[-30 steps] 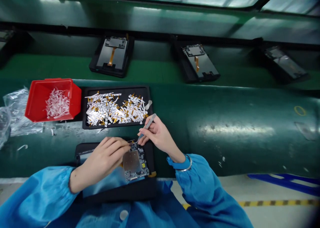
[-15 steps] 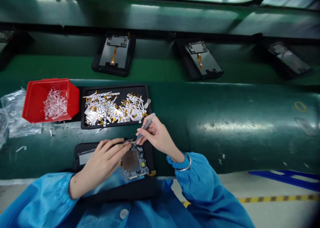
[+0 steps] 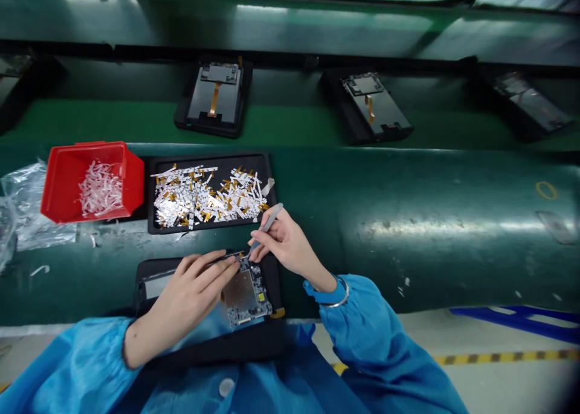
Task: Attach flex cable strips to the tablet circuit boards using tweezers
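The right hand [image 3: 287, 245] pinches grey tweezers [image 3: 267, 223] over the circuit board [image 3: 247, 293]; the left hand [image 3: 193, 290] grips a thin strip [image 3: 233, 256] at the board's far edge.

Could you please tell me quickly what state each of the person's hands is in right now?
Left hand: closed, pinching a thin strip at the circuit board; too small to identify.
Right hand: closed, holding grey tweezers.
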A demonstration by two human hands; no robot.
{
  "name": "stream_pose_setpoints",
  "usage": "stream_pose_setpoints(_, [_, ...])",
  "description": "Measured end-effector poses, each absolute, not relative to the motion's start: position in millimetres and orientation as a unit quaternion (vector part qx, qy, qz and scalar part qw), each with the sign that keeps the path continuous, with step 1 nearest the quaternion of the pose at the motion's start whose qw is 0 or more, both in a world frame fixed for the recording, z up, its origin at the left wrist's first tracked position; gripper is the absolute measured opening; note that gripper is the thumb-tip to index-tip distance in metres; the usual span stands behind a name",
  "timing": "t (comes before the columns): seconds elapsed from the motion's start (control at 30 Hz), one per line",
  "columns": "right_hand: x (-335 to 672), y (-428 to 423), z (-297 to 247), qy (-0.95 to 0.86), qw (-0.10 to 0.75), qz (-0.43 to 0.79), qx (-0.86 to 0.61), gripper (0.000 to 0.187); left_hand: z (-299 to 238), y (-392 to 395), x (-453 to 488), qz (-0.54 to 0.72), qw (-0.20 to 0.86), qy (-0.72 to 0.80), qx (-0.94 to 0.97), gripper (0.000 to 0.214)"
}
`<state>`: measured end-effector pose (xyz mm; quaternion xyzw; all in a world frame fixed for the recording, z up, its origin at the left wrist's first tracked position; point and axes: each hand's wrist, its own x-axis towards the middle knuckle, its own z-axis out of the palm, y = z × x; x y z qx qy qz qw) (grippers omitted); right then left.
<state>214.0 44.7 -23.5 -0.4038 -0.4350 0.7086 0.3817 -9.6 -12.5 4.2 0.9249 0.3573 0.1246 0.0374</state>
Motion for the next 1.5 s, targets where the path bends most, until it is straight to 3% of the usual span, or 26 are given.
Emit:
stream_pose_setpoints(0.2, [213.3,43.1,-17.3,-0.501,0.376,0.663,-0.41,0.032,4.4,-13.3,-8.2,0.099,0.012,0.354,0.93,0.038])
stream_pose_setpoints(0.47, [212.3,42.5,-16.8,-0.503,0.382,0.655,-0.415,0.035,13.5,-16.4,-3.5,0.044,-0.075,0.319,0.944,0.044])
stream_pose_setpoints(0.73, [239.5,8.4,4.1,-0.528,0.471,0.508,-0.491,0.025,18.2,-12.5,-9.9,0.014,-0.13,0.256,0.958,0.045])
stream_pose_setpoints(0.83, [256.3,-21.8,7.0,-0.541,0.475,0.449,-0.529,0.035,25.4,-5.6,-11.6,0.011,-0.144,0.22,0.965,0.049])
stream_pose_setpoints(0.93, [263.5,-55.3,0.2,-0.559,0.421,0.447,-0.558,0.037,34.6,1.3,-5.3,0.034,-0.105,0.192,0.975,0.041])
stream_pose_setpoints(1.07, [251.7,-90.1,-19.5,-0.581,0.387,0.401,-0.593,0.019,30.9,-1.5,18.2,0.071,-0.006,0.195,0.978,0.014])
stream_pose_setpoints(1.27, [228.8,-105.8,-32.9,-0.539,0.43,0.374,-0.62,0.01,-1.0,-11.6,41.2,0.105,0.107,0.204,0.968,0.021])
stream_pose_setpoints(1.5, [228.1,-112.9,-35.9,-0.633,0.432,0.325,-0.553,0.008,-1.6,-4.7,32.9,0.101,0.148,0.218,0.959,0.023])
